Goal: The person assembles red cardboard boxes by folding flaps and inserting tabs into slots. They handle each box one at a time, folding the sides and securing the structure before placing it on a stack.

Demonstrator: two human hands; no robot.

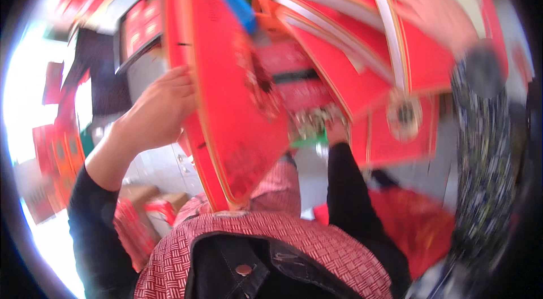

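My left hand (pixel 155 109) grips the left edge of a tall red gift box (pixel 226 84) with gold trim, which stands tilted in front of my body. Its fingers wrap round that edge. Farther right, my right hand (pixel 337 132) reaches low beside a green-edged item (pixel 308 142) with small, pale, blurred pieces next to it. Motion blur hides its fingers. Several red boxes with white and gold edges, such as this leaning box (pixel 334 27), fan out beyond my right hand. A flat red panel with a round gold emblem (pixel 404 116) lies nearest it.
At the right, another person's hand (pixel 427 8) rests over the leaning boxes, its arm in a dark patterned sleeve (pixel 483 146). A blue strip (pixel 235 5) and orange items stand behind my box. Cardboard boxes (pixel 138 197) and a red bag (pixel 413 225) lie low down.
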